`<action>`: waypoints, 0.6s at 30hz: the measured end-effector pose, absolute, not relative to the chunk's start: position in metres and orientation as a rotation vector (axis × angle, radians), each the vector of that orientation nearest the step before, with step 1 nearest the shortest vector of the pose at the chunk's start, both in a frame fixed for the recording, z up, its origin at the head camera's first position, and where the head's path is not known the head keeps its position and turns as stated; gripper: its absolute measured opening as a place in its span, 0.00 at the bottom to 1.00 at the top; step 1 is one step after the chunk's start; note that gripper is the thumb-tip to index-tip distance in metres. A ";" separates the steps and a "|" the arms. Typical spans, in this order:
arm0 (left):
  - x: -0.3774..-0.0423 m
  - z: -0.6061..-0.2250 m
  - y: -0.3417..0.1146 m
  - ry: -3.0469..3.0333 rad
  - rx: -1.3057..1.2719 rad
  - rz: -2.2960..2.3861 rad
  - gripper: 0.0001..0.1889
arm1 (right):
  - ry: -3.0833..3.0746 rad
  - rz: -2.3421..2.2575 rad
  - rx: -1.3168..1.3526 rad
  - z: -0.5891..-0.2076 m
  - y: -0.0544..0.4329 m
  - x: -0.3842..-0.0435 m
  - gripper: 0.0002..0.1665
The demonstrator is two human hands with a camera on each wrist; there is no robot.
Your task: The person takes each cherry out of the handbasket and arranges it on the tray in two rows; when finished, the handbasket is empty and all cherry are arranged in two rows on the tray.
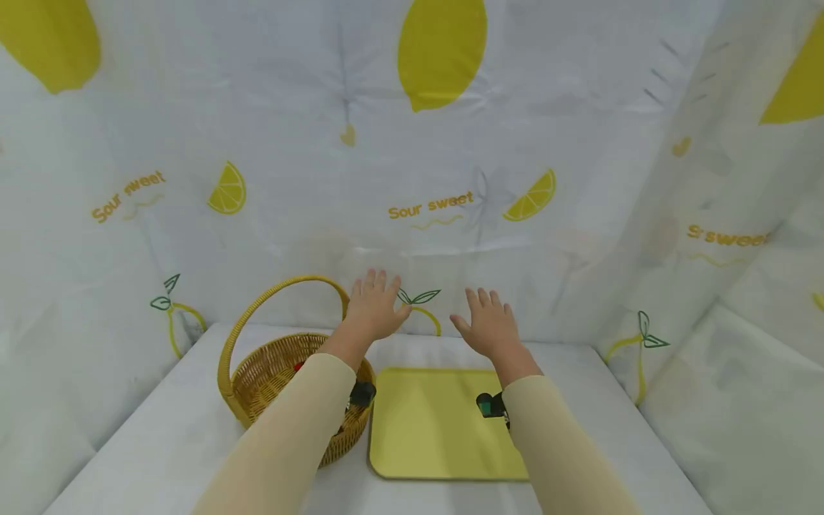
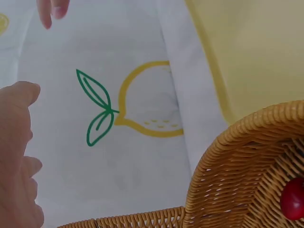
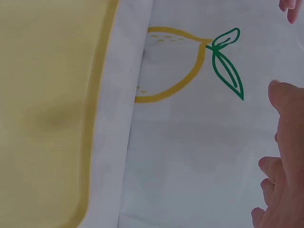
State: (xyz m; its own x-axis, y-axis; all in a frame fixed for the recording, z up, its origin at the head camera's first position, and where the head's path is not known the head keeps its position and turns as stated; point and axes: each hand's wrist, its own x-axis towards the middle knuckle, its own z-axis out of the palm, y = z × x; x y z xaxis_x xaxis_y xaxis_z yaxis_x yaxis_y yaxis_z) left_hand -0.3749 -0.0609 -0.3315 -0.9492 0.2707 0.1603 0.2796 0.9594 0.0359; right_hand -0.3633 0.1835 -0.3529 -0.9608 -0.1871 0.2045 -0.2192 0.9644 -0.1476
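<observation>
My left hand (image 1: 373,307) is held up with its fingers spread, above the back right side of a wicker basket (image 1: 257,372) with a tall arched handle. To the right, my right hand (image 1: 491,325) is raised in the same way over the far edge of a yellow tray (image 1: 431,429). Neither hand holds anything. Inside the basket lies a round, dark red, shiny thing (image 2: 293,198), cut off by the frame in the left wrist view. My left forearm hides part of the basket's inside, and the right sleeve covers the tray's right side.
A white cloth covers the table (image 1: 161,443). Behind it hangs a white curtain (image 1: 290,179) printed with lemons and lettering, which also closes off both sides. The basket stands close against the tray's left edge. Small dark cameras (image 1: 362,393) sit on both wrists.
</observation>
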 end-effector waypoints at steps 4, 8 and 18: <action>-0.368 -0.337 -0.065 -2.912 -0.477 -0.106 0.39 | -2.884 0.301 0.355 -0.358 0.181 -0.360 0.45; -0.357 -0.343 -0.070 -2.876 -0.524 -0.111 0.38 | -2.862 0.380 0.404 -0.364 0.181 -0.355 0.45; -0.325 -0.351 -0.089 -2.739 -0.667 -0.255 0.37 | -2.782 0.552 0.472 -0.376 0.182 -0.340 0.45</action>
